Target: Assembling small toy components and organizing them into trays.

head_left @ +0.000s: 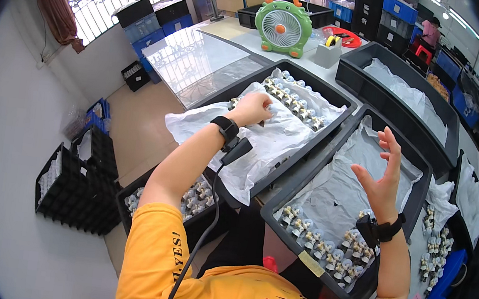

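My left hand [250,109] is over the left black tray [308,142], its fingers curled together. A small dark bit shows under the fingertips, but what they hold is mostly hidden. Beyond that hand, rows of small figurines [295,104] with pale, rounded tops stand in the tray. A crumpled white sheet [259,155] covers the near part and hangs over its left edge. My right hand [385,181] is raised above the right black tray [271,212], fingers spread and holding nothing. Several similar figurines [315,241] stand on white lining at that tray's near end.
A green fan [283,27] and a tape dispenser [328,52] stand at the back. Another lined black tray [349,67] is at the back right. More figurines [437,255] lie at the right. Black crates [84,191] sit on the floor at left.
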{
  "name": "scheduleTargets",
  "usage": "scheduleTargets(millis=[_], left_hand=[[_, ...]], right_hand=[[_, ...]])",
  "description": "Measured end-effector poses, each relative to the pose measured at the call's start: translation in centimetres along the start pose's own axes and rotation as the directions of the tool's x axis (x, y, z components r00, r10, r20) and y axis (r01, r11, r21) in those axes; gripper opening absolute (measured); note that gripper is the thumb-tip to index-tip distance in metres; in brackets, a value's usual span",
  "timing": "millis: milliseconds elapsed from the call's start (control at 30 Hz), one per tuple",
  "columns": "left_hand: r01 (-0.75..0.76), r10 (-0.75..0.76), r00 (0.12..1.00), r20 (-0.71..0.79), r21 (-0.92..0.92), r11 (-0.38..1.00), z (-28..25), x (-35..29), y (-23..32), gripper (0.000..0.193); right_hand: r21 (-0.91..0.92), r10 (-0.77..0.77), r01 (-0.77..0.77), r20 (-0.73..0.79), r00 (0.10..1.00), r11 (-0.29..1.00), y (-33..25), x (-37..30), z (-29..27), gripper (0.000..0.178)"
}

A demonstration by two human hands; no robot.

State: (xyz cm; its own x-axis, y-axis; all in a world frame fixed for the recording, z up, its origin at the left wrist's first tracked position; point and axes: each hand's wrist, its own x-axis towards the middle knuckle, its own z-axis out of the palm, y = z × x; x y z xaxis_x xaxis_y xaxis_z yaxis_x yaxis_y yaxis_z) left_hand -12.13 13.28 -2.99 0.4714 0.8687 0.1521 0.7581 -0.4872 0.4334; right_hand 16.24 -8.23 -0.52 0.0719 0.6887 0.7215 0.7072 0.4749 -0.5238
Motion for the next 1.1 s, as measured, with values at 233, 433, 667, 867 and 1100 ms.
scheduleTargets(millis=[233,433,667,867,1100], left_hand=[[-0.004,0.004,1.0,-0.013,0.057,0.998,3.8,0.7,-2.6,0.036],[0.058,-0.052,0.998,-0.047,0.143,0.988,3.8,0.0,-2.8,0.025],[0.004,-0.011,0.986,-0.169,-0.043,0.999,3.7,0.0,-0.3,0.044],[-0.185,0.212,0.975,-0.066,-0.769,0.611,-0.7,-5.2,6.8,0.02],[-0.259,0.98,0.173,-0.102,-0.964,-0.054,-9.5,-18.9,10.0,0.024]], right_hand=[[-0.026,0.015,-0.015,0.019,1.0,1.0,0.5,-0.3,-0.2,0.077],[-0.023,0.024,-0.023,0.07,0.997,0.999,0.8,-0.3,0.8,0.072],[-0.1,0.004,0.012,0.164,0.987,0.995,0.9,-0.9,1.4,0.046],[0.282,0.099,-0.337,0.617,0.781,0.898,-8.4,-2.0,1.3,0.024],[0.757,-0.749,0.157,0.552,0.366,0.634,-26.5,-1.0,1.1,0.034]])
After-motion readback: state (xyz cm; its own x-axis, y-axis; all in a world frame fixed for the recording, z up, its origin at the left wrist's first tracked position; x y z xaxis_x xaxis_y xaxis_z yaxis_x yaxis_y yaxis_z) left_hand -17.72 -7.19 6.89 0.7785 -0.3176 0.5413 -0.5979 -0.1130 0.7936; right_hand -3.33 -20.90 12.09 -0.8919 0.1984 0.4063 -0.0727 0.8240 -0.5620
